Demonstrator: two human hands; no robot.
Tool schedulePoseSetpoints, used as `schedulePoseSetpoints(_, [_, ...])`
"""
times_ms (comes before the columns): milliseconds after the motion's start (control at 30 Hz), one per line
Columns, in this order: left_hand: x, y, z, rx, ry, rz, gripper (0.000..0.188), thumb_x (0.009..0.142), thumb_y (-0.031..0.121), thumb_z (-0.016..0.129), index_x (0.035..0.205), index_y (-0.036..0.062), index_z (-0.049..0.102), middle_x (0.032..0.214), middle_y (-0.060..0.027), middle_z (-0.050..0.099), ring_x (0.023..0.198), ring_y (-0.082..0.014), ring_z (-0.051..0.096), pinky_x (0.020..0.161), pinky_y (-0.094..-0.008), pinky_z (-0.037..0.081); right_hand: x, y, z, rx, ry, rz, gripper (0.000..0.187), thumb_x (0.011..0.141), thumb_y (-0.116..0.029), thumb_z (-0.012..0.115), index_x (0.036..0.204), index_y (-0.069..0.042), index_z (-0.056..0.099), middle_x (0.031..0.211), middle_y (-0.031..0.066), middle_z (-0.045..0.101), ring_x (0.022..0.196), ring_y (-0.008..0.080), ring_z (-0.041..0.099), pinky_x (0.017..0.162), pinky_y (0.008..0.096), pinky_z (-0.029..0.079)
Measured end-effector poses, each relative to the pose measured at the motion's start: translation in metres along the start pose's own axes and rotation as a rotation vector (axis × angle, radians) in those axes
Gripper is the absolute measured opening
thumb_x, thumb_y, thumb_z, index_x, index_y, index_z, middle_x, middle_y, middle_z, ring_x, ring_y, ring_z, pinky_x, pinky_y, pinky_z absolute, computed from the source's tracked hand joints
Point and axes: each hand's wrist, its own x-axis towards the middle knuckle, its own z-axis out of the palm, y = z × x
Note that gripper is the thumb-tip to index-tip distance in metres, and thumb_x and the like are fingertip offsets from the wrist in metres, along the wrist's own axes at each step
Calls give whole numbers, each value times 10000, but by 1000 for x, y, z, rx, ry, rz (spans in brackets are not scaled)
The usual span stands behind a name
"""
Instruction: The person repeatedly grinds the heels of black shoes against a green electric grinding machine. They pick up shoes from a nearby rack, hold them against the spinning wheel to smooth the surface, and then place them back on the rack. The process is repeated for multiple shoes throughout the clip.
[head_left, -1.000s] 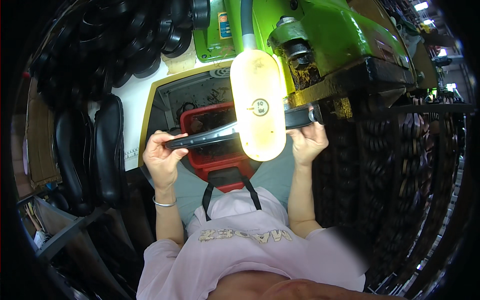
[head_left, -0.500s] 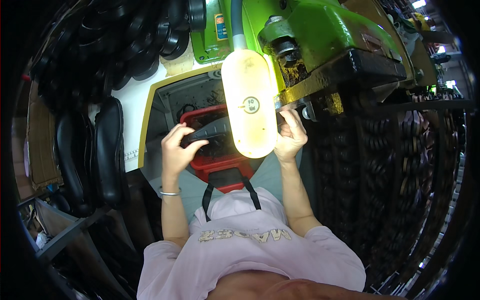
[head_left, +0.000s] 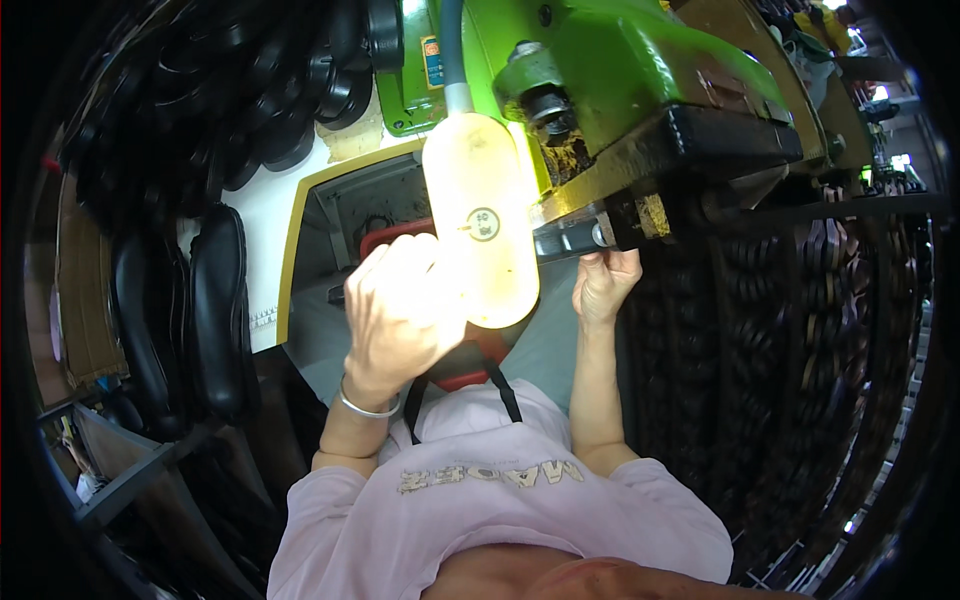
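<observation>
Under the green machine (head_left: 640,80), at its dark lower edge, I saw that my 2 hands had parted from the long dark strip they had shared 1 second before. My right hand (head_left: 603,285) had gone up to the grey metal block (head_left: 570,238) beneath the machine head, its fingertips pressed against the underside of that block; whether they pinched anything I could not tell, since the lamp (head_left: 478,220) hid the space beside them. My left hand (head_left: 400,305) had risen close to the camera, curled and closed, and it covered most of the dark piece (head_left: 338,294), of which only a short end showed at the hand's left, over the red tray (head_left: 385,238). I judged that the hand gripped that piece, though the fingers' hold itself was out of sight. The bright lamp hung between both hands and washed out the left knuckles. From the shift I judged that the piece was being fed toward the machine's working point, with the right hand guiding at the block. Black moulded parts (head_left: 215,310) stood stacked at my left, untouched
</observation>
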Motion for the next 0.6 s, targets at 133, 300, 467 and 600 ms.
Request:
schedulePoseSetpoints(133, [-8,-8,-8,-100,-19,-114,193,661,100,729,836,50,665,731,-60,588,646,-239,577,585,-347,474,-6,1,15,-17,-46,-2,616,716,-16,817,1263,49,541,1077,93,657,925,142,633,835,270,525])
schedulePoseSetpoints(300, [-23,-21,-10,-106,12,-169,277,628,102,827,833,45,649,708,-75,597,618,-256,601,575,-337,493,-9,0,30,-92,-89,-1,545,687,6,825,1178,62,598,995,73,672,882,137,631,767,254,535])
schedulePoseSetpoints(467, [-55,-45,7,-249,66,-325,348,611,57,844,882,25,628,757,-101,626,665,-221,632,619,-307,507,-13,3,41,-261,-158,-7,507,632,65,834,1098,49,635,977,66,662,882,141,615,753,259,537])
schedulePoseSetpoints(600, [-83,-73,41,-402,58,-445,363,651,51,822,946,15,614,858,-113,643,760,-236,641,723,-324,523,-15,3,54,-200,-178,-146,565,576,-29,882,1091,37,659,1027,67,666,936,163,611,788,295,513])
